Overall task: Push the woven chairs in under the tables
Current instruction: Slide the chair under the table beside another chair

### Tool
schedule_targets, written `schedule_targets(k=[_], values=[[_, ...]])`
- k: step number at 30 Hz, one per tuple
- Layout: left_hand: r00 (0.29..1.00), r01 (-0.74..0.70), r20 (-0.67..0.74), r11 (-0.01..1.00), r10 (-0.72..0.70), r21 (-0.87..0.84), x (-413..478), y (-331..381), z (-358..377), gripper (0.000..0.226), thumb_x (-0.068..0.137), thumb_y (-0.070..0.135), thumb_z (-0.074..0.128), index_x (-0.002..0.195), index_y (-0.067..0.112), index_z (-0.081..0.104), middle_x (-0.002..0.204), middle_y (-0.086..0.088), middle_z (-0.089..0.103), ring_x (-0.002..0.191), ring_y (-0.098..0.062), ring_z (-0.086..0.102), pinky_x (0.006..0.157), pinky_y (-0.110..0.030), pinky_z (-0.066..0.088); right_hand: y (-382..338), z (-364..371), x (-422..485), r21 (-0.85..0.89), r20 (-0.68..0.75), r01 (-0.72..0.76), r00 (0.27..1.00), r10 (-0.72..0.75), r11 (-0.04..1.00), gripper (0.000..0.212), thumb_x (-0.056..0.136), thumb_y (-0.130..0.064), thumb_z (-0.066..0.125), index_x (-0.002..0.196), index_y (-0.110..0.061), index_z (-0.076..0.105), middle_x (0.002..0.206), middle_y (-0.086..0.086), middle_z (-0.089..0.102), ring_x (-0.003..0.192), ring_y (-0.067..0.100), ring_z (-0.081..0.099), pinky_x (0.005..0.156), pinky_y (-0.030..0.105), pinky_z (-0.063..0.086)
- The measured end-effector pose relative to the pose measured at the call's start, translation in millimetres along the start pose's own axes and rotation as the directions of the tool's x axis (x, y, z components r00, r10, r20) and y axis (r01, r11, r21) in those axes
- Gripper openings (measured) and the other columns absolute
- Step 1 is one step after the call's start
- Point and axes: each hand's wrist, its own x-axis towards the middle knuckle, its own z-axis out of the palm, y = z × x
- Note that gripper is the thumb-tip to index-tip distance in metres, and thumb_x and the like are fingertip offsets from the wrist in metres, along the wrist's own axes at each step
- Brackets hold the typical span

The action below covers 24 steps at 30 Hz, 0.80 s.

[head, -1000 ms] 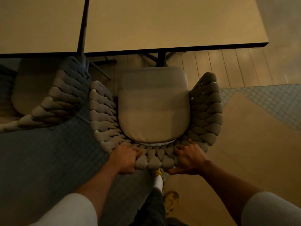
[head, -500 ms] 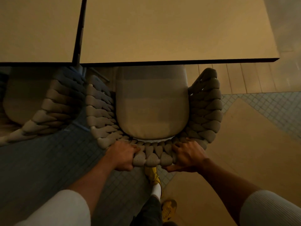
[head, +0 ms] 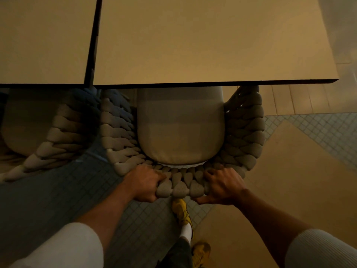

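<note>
Both hands gripped the back rim of the chair (head: 245, 136). The left hand (head: 144, 183) was curled tight around the thick woven braid, knuckles up, fingers tucked under the rim. The right hand (head: 222, 183) clasped the braid just to the right, its fingers (head: 212, 172) hooked over the top of the weave and its thumb lying along the underside. A short run of braid showed between the two hands.

The chair stood squarely before the right table (head: 202, 41), with the front of its cushion (head: 180, 130) already hidden beneath the table's dark edge. The curved back and both woven sides lay outside that edge. The tops of the sides reached up to the edge; whether they touched it could not be made out in the dim light.

To the left, a second chair (head: 56, 136) sat partly under the left table (head: 44, 39), its woven side close beside the first chair's. The two tables stood edge to edge with a narrow dark gap between them.

Below the hands, a yellow shoe (head: 181, 210) with a white sock was planted on the tiled floor (head: 48, 200) just behind the chair back, and another yellow shoe showed lower down. White sleeves covered the upper forearms.
</note>
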Motion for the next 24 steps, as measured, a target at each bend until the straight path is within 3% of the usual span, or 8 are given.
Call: schedule_targets(k=[4,9,13,20,24], values=[[1.000,-0.011,0.007,1.000,0.011,0.001,0.9,-6.0,-2.0,0.063,0.073,0.068,0.051,0.130,0.043,0.056,0.117,0.009,0.072,0.095,-0.022,0.070,0.077,-0.033,0.052,-0.7,-3.1,5.2,0.002,0.014,-0.011,1.000,0.011,1.000,0.104,0.063,-0.110,0.020,0.104,-0.024,0.063,0.092,-0.002,0.064,0.077,0.026,0.058,0.066,0.032,0.035],[0.998,0.034,0.044,0.999,-0.033,-0.009,-1.7,-29.1,-8.0,0.073,0.070,0.061,0.053,0.142,0.047,0.048,0.133,0.011,0.066,0.111,-0.020,0.067,0.086,-0.032,0.051,-14.1,-6.0,23.0,0.016,0.004,-0.021,1.000,0.021,1.000,0.099,0.065,-0.108,0.026,0.092,-0.020,0.062,0.082,-0.001,0.063,0.066,0.025,0.056,0.066,0.032,0.043],[0.991,0.109,0.081,0.993,-0.106,-0.037,-5.1,-48.7,-7.3,0.085,0.062,0.060,0.052,0.146,0.053,0.040,0.140,0.014,0.061,0.119,-0.016,0.064,0.092,-0.033,0.051,-25.0,-10.8,36.6,0.047,-0.015,-0.035,0.999,0.036,0.998,0.097,0.064,-0.107,0.029,0.089,-0.020,0.063,0.079,-0.001,0.062,0.063,0.024,0.055,0.061,0.031,0.039],[0.988,0.141,0.076,0.986,-0.135,-0.088,-5.5,-50.8,-6.3,0.082,0.062,0.057,0.054,0.143,0.053,0.043,0.128,0.012,0.068,0.109,-0.017,0.067,0.089,-0.035,0.052,-19.6,-18.9,45.3,0.050,0.047,-0.019,0.999,0.017,0.999,0.097,0.064,-0.108,0.027,0.099,-0.025,0.062,0.085,-0.004,0.064,0.072,0.023,0.060,0.070,0.034,0.053],[0.983,0.181,0.059,0.977,-0.175,-0.116,-9.7,-46.6,-7.9,0.080,0.056,0.050,0.053,0.136,0.050,0.054,0.114,0.010,0.073,0.101,-0.018,0.068,0.085,-0.032,0.053,-18.8,-22.7,43.5,0.035,0.038,-0.002,0.999,0.001,0.999,0.095,0.065,-0.107,0.026,0.094,-0.026,0.065,0.083,-0.005,0.064,0.073,0.023,0.059,0.079,0.034,0.050]])
